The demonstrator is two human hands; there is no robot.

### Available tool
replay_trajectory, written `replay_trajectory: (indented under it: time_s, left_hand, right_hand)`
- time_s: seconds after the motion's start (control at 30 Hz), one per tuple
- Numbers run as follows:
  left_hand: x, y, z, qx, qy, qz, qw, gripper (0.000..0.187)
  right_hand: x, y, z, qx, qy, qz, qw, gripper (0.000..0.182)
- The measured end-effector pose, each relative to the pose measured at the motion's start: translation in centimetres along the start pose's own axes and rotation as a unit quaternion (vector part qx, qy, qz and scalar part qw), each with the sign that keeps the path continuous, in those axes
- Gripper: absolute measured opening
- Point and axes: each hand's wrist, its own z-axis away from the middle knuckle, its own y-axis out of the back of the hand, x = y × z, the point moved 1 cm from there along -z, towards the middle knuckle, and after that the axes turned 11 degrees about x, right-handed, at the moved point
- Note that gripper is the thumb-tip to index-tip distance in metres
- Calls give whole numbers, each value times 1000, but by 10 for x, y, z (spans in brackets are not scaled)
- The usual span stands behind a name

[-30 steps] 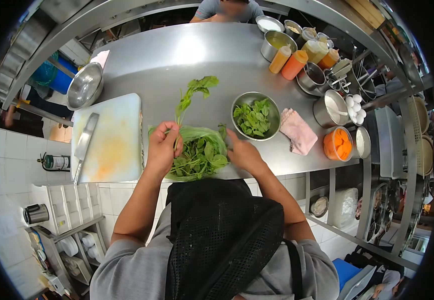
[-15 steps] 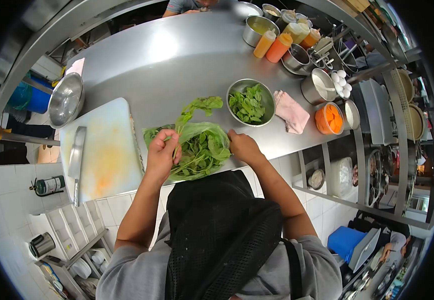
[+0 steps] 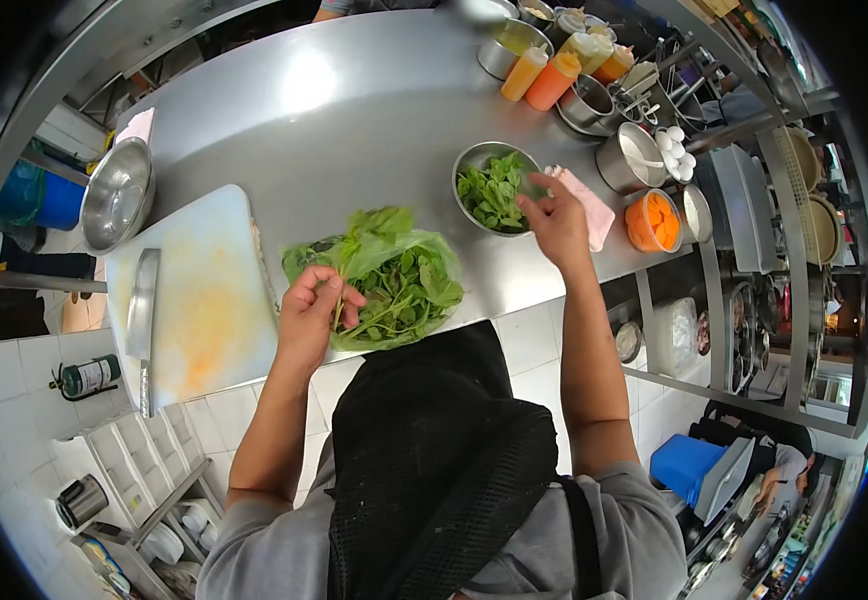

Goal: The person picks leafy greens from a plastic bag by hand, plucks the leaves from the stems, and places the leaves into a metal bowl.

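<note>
Head view: the landmark here is the heap of leafy greens (image 3: 394, 280), lying in a thin green bag on the steel desk (image 3: 354, 120) right at its near edge. The left hand (image 3: 309, 315) rests on the left side of that heap, its grip narrowed to a pinch around a single sprig (image 3: 349, 260) whose stem runs up from the fingers to broad leaves lying over the top of the pile. The right hand (image 3: 557, 215) is up and to the right of the heap, over the near rim of a steel bowl (image 3: 494, 185) that already holds plucked leaves; its fingers are drawn loosely together, and whether a leaf sits between them I cannot tell.

The greens look very light, soft and limp, easily bruised or torn, so the stem is judged the sounder place to hold, with the leaves taken gently at their base. The bag is likely slippery on the steel.

Left of the heap, nearly touching it, lies a white cutting board (image 3: 199, 295) with a cleaver (image 3: 141, 320) on its far left side. A pink cloth (image 3: 589, 205) lies just right of the bowl, and an empty steel bowl (image 3: 117, 195) sits well to the left beyond the board.
</note>
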Motion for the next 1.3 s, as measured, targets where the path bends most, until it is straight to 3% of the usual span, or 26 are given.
replay_trajectory:
  time_s: [0.1,0.17,0.2,0.3,0.37,0.63,0.7,0.77,0.9,0.97,1.0,1.07,1.17,1.23,1.3]
  left_hand:
    - [2,-14,3,37,-17,-6,999,9]
    - [-1,-29,4,51,-20,-16,998,10]
    - [-3,-38,5,55,-14,-28,998,10]
    - [-14,-73,5,39,-6,-27,999,8]
    - [-19,-100,8,56,3,-38,998,9]
    - [-48,-174,6,1,12,-67,998,7]
    - [-50,-188,8,-20,-41,-128,991,10]
    - [-51,-211,10,28,-47,-80,995,14]
    - [-47,-227,5,92,-25,-31,995,28]
    - [-40,-227,6,124,-24,-42,991,24]
    - [-37,-226,5,159,-91,-110,977,21]
    - [-28,-225,6,192,-221,-188,938,13]
    - [-13,-222,15,190,-266,-244,913,8]
    - [-10,-218,16,203,-279,-246,906,11]
    - [-1,-221,20,211,-269,-255,905,11]
  right_hand:
    - [-21,11,-5,11,-5,-38,999,19]
    - [-15,2,0,-23,-85,-334,939,11]
    - [-11,-7,7,-85,-120,-378,914,8]
    - [-3,-26,30,-281,-104,-310,902,24]
    - [-9,-20,30,-320,-77,-326,886,25]
    - [32,4,-15,-335,-103,-339,873,7]
    - [37,10,-20,-356,-105,-344,862,5]
    - [38,13,-23,-372,-118,-411,824,4]
    - [35,15,-25,-415,-75,-403,812,4]
    - [34,17,-31,-436,-57,-355,825,7]
    - [33,18,-38,-439,-49,-357,823,7]
    - [36,24,-58,-417,-147,-388,808,13]
    - [31,38,-83,-342,-171,-455,804,17]
    - [20,50,-94,-316,-159,-476,806,14]
    - [11,61,-96,-291,-18,-440,849,10]
